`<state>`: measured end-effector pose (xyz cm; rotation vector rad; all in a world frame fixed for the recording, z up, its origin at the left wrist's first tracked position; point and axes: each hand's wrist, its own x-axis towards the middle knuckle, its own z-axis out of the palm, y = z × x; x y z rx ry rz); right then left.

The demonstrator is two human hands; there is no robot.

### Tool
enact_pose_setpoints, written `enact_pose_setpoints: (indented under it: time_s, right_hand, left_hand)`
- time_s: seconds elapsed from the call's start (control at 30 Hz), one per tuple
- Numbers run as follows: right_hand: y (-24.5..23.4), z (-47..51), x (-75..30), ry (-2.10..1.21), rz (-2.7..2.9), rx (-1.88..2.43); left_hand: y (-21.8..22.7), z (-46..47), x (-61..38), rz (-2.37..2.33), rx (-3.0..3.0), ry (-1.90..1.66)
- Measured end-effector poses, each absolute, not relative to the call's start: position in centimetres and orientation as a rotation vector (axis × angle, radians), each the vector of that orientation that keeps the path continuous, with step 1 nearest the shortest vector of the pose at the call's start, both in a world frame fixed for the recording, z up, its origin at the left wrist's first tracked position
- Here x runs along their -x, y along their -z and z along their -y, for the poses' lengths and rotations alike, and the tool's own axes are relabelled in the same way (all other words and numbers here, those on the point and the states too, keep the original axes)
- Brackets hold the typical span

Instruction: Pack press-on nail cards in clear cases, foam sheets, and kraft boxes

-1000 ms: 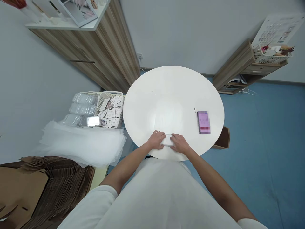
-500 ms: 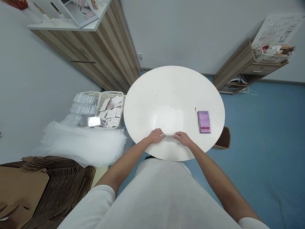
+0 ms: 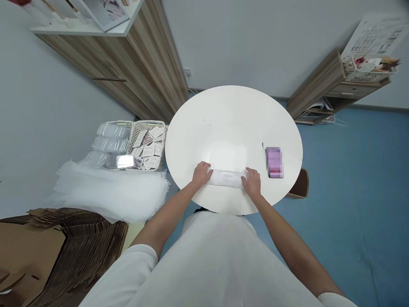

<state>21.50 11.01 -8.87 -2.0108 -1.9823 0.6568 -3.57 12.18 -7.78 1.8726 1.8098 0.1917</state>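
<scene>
A narrow white folded strip [image 3: 226, 178] lies flat near the front edge of the round white table [image 3: 230, 123]. My left hand [image 3: 201, 173] presses on the strip's left end with fingers curled over it. My right hand [image 3: 252, 183] rests on the right end, fingers bent down onto it. Both hands hold the strip stretched between them.
A blurred purple rectangle [image 3: 274, 162] lies on the table's right side. Left of the table stand white baskets [image 3: 148, 145] of small cards and clear packets, a pile of white foam sheets [image 3: 108, 192] and flat cardboard [image 3: 60, 251]. A wooden cabinet [image 3: 140, 72] is behind; a brown box [image 3: 300, 184] sits below right.
My hands have moved apart along the strip, left hand going left and right hand going right, so the white strip now shows spread out long between them.
</scene>
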Motion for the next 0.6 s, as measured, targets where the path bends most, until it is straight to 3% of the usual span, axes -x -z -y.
enact_pose_setpoints:
  time_s: [0.17,0.37,0.6]
  right_hand:
    - [8.3,-10.6,-19.8,-0.679,2.613,1.431]
    - [8.4,-10.7,-18.8,-0.702,2.715,1.402]
    - [6.4,-10.7,-19.8,-1.387,2.366,1.555]
  left_hand:
    - [7.1,-11.0,1.5,-1.260,-2.342,-0.135]
    - [7.2,-11.0,0.0,-1.189,-2.375,0.018]
    - [6.3,-11.3,0.9,-1.177,-1.969,0.028]
